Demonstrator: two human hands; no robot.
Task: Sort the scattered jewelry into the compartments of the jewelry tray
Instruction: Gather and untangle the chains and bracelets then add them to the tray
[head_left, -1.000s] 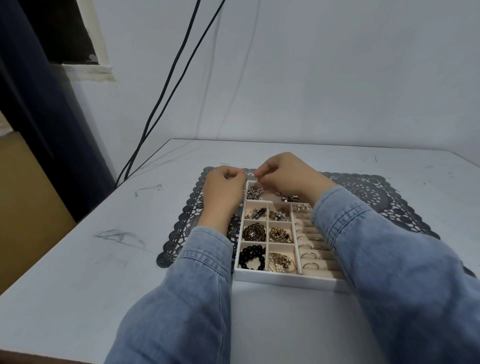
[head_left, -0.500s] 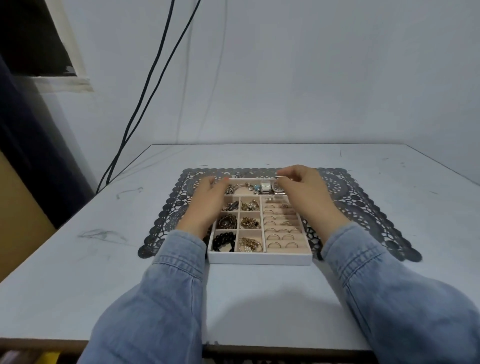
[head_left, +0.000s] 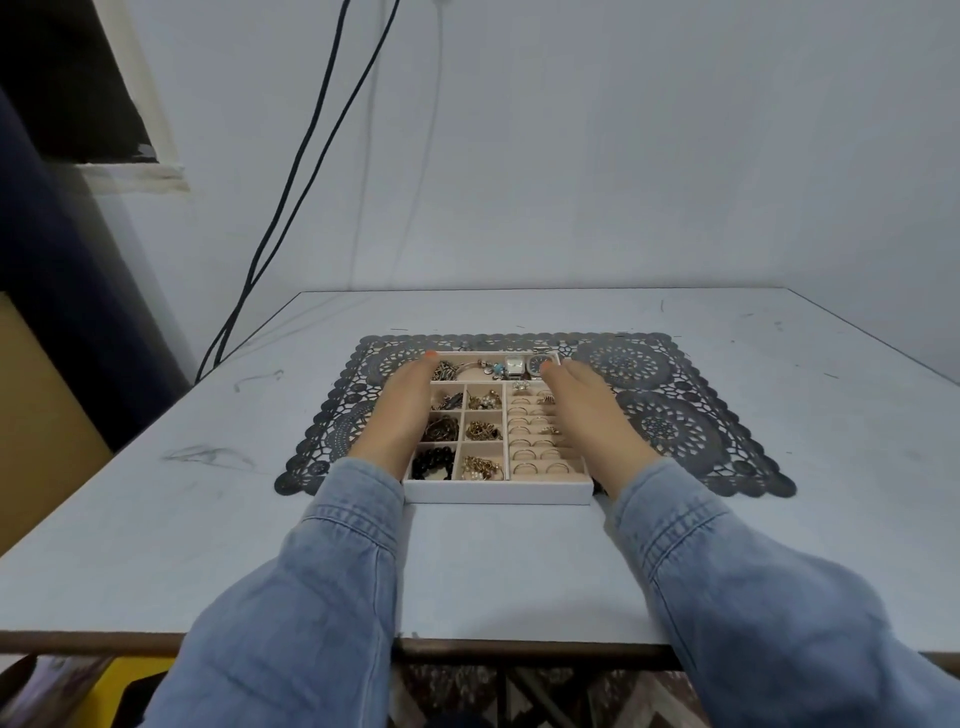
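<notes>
A white jewelry tray (head_left: 498, 492) sits on a dark lace mat (head_left: 675, 415) on the table. Its far long compartment holds a bracelet (head_left: 480, 364) and two watches (head_left: 525, 366). Small squares hold gold pieces (head_left: 483, 430) and black beads (head_left: 432, 464); the right section holds rows of rings (head_left: 535, 452). My left hand (head_left: 400, 410) lies flat along the tray's left side, fingers straight, holding nothing. My right hand (head_left: 587, 410) lies flat over the tray's right edge, fingers straight, covering part of the ring rows. Both wear denim sleeves.
The white table (head_left: 156, 509) has scuff marks on its left. Two black cables (head_left: 311, 130) hang down the wall at the back left. The table's front edge (head_left: 519, 647) is close to me, with a patterned floor below.
Both hands went from pinching something over the tray's far compartment to lying flat at the tray's two sides. The view pulled back and tilted up.
</notes>
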